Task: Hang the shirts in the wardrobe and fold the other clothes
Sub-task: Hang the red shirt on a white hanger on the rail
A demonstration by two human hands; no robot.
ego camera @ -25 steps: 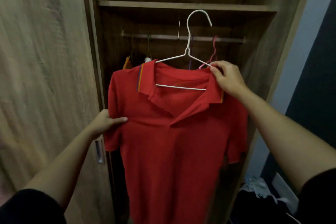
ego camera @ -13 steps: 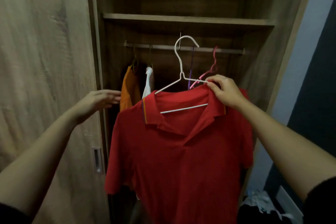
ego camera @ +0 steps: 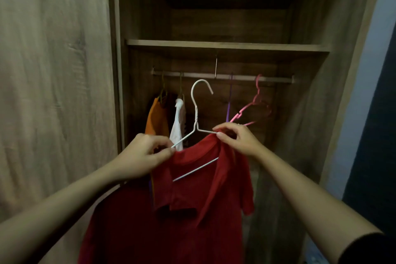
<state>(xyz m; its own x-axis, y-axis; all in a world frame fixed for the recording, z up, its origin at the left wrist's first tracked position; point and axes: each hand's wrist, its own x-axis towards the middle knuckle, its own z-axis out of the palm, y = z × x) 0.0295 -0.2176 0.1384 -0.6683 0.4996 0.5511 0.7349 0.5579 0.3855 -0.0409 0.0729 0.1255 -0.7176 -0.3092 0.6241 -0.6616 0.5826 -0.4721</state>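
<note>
The wardrobe [ego camera: 304, 113] is standing open before the person. The red shirt [ego camera: 171, 221] is hanging in front of it, draped on a white hanger [ego camera: 195, 113] and not yet hung on the rail [ego camera: 242, 77]. The left hand [ego camera: 141, 156] is pinching one hanger arm at the collar. The right hand [ego camera: 237, 141] is pinching the other arm together with the cloth. This is probably keeping the shoulders seated while the hook is pointing up, just under the rail. Inside, an orange top [ego camera: 156, 120] and a white garment [ego camera: 177, 122] are hanging at the rail's left. A purple hanger [ego camera: 229, 109] and a pink hanger [ego camera: 255, 105] are hanging bare at the right, leaving a gap between.
</note>
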